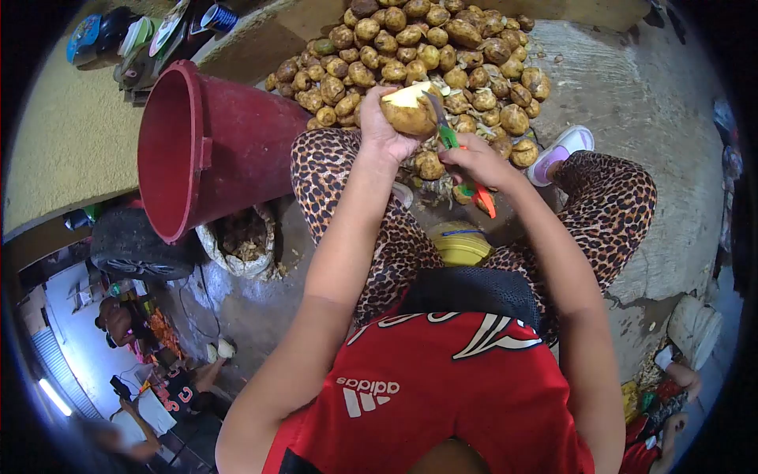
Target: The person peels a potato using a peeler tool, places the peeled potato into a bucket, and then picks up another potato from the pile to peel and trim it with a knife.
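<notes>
My left hand (pixel 384 136) holds a large brown-skinned potato-like root (pixel 409 117) from its left side, with a pale cut patch along the top. In my right hand (pixel 478 162) is a knife (pixel 448 136) with a green and orange handle, the fingers wrapped round it. Its dark blade rests against the right side of the root. Just beyond both hands lies a big pile of similar brown roots (pixel 410 55) on the concrete floor, with peel scraps among them.
A large red bucket (pixel 237 142) lies tilted at the left, above a white sack (pixel 245 246) and a tyre (pixel 142 243). A yellow container (pixel 460 245) stands between my legs. Other people (pixel 174 391) are at the lower left and lower right (pixel 659 415).
</notes>
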A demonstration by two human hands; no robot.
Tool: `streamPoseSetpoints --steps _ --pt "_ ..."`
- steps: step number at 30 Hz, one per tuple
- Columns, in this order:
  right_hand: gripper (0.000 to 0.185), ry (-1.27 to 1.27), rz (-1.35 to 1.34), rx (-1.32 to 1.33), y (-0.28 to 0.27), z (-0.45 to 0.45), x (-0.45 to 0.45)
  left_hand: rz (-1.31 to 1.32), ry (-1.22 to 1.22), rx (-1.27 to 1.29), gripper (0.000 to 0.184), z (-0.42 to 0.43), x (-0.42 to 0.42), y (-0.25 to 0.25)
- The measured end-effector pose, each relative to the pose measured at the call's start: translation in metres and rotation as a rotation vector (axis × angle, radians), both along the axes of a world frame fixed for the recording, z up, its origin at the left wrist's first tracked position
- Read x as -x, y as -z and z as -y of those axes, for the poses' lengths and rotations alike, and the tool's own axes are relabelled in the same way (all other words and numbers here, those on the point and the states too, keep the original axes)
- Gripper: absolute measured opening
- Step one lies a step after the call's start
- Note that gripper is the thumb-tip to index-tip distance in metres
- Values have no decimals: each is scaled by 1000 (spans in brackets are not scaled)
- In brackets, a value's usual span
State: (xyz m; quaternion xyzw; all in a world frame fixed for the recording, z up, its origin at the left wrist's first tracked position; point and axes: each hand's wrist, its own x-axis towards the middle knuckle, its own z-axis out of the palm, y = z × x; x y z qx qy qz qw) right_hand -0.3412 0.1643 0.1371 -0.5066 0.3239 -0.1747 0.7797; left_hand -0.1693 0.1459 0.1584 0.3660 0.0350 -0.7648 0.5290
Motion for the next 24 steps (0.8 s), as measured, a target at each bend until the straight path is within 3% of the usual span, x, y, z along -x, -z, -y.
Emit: streamPoseSetpoints --steps 7,12,24 --pt "12 -142 106 -271 2 3 8 154 25 86 43 1 -7 4" --pt "12 -108 99 -268 6 0 2 31 -3 -12 43 -1 2 1" --pt "12 -123 48 -389 -7 6 6 125 -33 56 41 1 0 -1"
